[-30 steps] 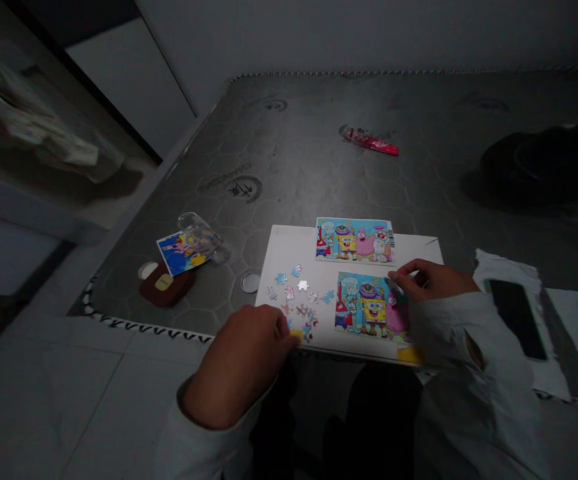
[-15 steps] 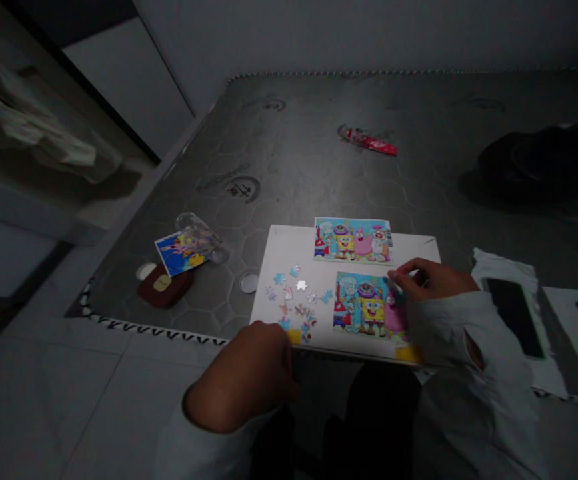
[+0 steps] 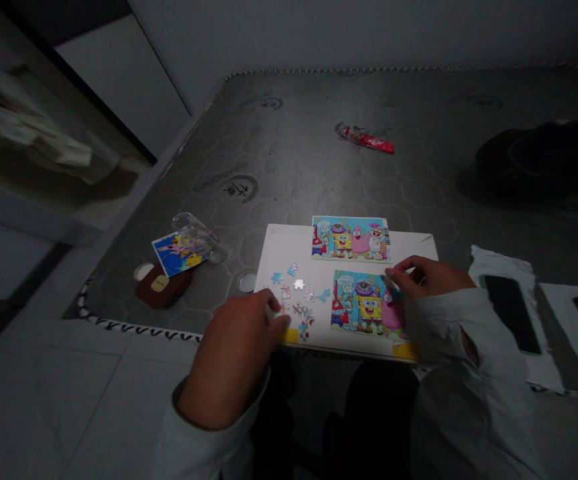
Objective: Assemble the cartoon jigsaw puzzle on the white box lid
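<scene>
A white board (image 3: 289, 240) carries a partly joined jigsaw puzzle (image 3: 363, 303) with cartoon figures. Above the puzzle lies a picture card (image 3: 351, 239) showing the same figures. My right hand (image 3: 431, 277) is at the puzzle's upper right, thumb and forefinger closed together; anything between them is too small to make out. It covers the puzzle's right end. At the board's lower left, my left hand (image 3: 241, 333) reaches over loose puzzle pieces (image 3: 301, 310), thumb and forefinger apart. One white piece (image 3: 299, 285) and several blue ones lie scattered there.
Left of the board are a brown case (image 3: 161, 290), a blue picture card (image 3: 171, 257), a clear plastic pouch (image 3: 196, 237) and a round lid (image 3: 247, 282). A red wrapper (image 3: 369, 140) lies farther back. A phone (image 3: 511, 313) rests on white paper at right.
My left hand has lifted from the board's front edge, turned, and brought its thumb and forefinger over the loose pieces. My right hand stays at the puzzle. The view has shifted slightly.
</scene>
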`<state>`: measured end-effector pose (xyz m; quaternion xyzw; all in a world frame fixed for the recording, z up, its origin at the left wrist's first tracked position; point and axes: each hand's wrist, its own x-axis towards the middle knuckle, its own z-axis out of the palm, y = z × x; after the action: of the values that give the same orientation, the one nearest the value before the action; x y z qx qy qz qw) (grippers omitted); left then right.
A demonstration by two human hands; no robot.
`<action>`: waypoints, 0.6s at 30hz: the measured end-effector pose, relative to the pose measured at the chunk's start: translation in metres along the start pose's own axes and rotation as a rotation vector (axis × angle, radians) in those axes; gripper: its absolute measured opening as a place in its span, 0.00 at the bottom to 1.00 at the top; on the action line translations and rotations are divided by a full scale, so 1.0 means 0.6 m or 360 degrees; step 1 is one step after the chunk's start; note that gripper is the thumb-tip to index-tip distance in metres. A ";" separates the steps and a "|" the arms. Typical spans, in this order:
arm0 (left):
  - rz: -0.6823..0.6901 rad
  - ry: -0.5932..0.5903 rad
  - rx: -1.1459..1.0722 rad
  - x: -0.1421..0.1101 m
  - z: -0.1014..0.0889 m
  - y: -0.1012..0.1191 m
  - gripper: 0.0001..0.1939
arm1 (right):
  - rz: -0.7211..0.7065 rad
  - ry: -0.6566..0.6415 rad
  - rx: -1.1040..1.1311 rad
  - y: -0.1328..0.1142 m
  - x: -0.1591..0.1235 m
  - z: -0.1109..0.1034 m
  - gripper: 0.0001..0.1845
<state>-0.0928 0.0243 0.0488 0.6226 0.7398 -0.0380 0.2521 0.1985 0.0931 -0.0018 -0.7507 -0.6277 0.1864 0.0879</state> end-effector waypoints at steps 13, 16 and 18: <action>0.0384 0.0249 -0.0247 0.055 0.035 0.025 0.08 | -0.0037 -0.0020 0.0025 -0.007 -0.008 -0.009 0.14; 0.0404 0.0209 -0.0159 0.058 0.039 0.027 0.10 | -0.0038 -0.0026 0.0023 -0.007 -0.007 -0.011 0.14; 0.0422 0.0193 -0.0124 0.059 0.041 0.028 0.09 | -0.0032 -0.0039 0.0024 -0.006 -0.006 -0.012 0.14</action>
<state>-0.0723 0.0508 0.0172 0.7057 0.6660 0.0622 0.2337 0.1977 0.0908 0.0069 -0.7412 -0.6349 0.1994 0.0878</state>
